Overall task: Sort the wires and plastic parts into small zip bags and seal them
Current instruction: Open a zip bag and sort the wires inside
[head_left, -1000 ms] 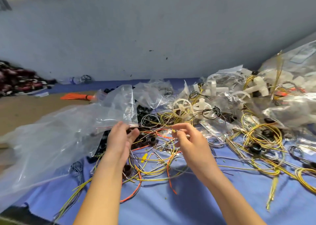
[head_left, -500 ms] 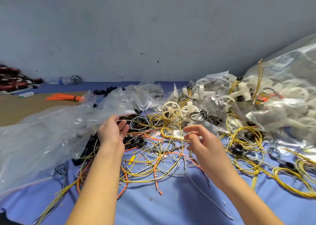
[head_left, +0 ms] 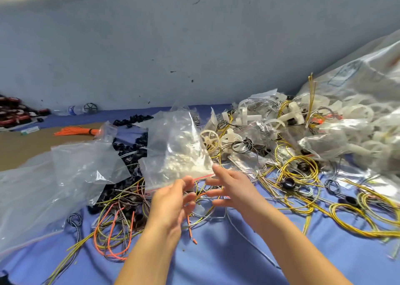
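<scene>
- Head view — left hand [head_left: 171,200]: pinches the red-striped mouth edge of a small clear zip bag [head_left: 177,152], which stands up from the fingers.
- Right hand [head_left: 232,190]: fingers straight and spread, holding nothing; top fingertip at the bag's right corner, just beside the pinch.
- Wires [head_left: 127,194]: loose yellow and orange tangle under the pinch, on blue cloth [head_left: 216,252].
- White plastic wheel [head_left: 208,139]: beyond the pinch, right of the bag.
- Large clear bag [head_left: 65,176]: left of the pinch.
</scene>
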A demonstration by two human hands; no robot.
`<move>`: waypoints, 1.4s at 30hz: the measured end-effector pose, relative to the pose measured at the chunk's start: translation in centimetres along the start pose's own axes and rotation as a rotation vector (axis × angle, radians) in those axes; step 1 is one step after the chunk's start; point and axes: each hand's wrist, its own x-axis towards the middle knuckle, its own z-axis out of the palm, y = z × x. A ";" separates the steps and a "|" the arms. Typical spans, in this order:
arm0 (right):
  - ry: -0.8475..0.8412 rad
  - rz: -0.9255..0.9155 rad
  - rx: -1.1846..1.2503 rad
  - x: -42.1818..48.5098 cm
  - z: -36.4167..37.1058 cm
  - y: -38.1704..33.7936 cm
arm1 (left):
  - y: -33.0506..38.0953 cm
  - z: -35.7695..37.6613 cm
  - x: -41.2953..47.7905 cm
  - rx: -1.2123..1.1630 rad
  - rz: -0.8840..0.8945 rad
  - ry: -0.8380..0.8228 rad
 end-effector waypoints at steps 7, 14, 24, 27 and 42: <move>0.163 -0.178 0.208 1.0 1.5 -0.1 | 0.4 -0.7 0.4 0.106 -0.007 -0.061; 0.422 -0.340 0.587 0.1 -2.9 -1.8 | 1.9 -2.4 2.9 0.004 0.163 0.235; 0.596 -0.848 0.519 -6.4 -4.4 -3.9 | 1.2 2.6 -1.6 0.517 0.765 0.140; 0.634 -0.921 0.370 -8.6 -3.3 -2.9 | 0.9 5.5 -3.8 0.157 0.350 -0.474; 0.263 -0.086 0.734 -8.7 -8.2 2.1 | -2.5 11.0 -3.2 -0.019 0.136 -0.555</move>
